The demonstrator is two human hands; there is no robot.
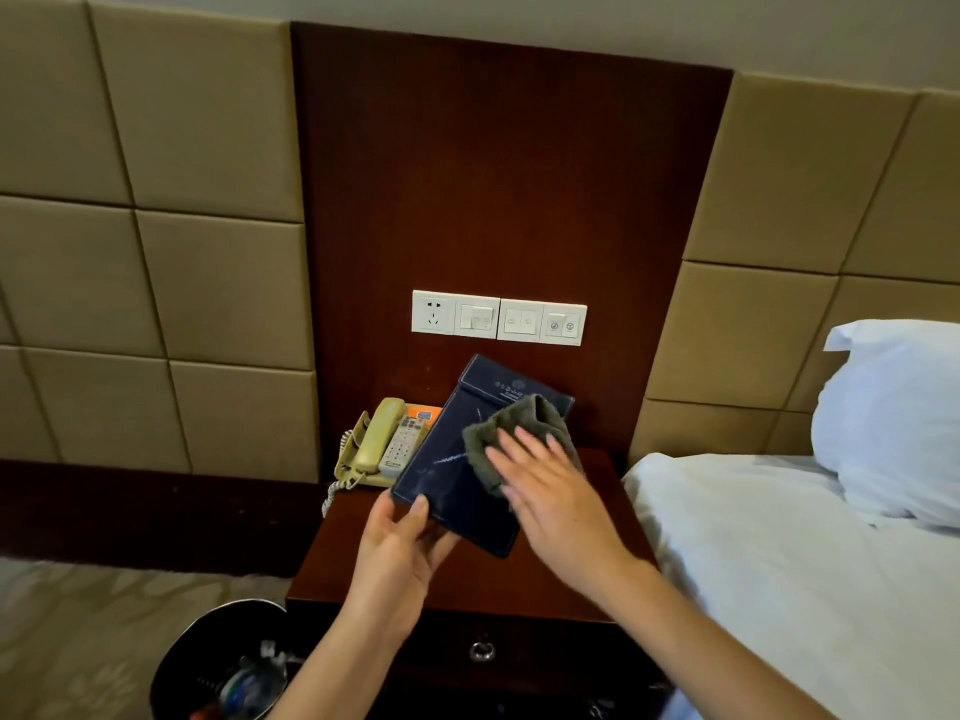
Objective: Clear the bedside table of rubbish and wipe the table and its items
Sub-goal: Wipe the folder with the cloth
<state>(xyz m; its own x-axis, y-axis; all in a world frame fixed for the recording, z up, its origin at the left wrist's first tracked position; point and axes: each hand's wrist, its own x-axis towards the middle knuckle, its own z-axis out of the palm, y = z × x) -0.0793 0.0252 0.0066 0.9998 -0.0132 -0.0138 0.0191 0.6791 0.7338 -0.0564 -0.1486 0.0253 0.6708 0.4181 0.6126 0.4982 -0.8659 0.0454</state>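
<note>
Gripping folder, fingers flat on cloth

Padded beige wall panels, dark wood panel, white bed.

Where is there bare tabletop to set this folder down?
Front strip of the table, between the held folder and the drawer, and the right strip beside the bed. Back left is crowded: telephone with remote.

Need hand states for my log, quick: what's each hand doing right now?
Left hand: closed on the dark blue folder, gripping its lower corner.
Right hand: open, straight fingers pressing the grey-green cloth onto the folder.
</note>
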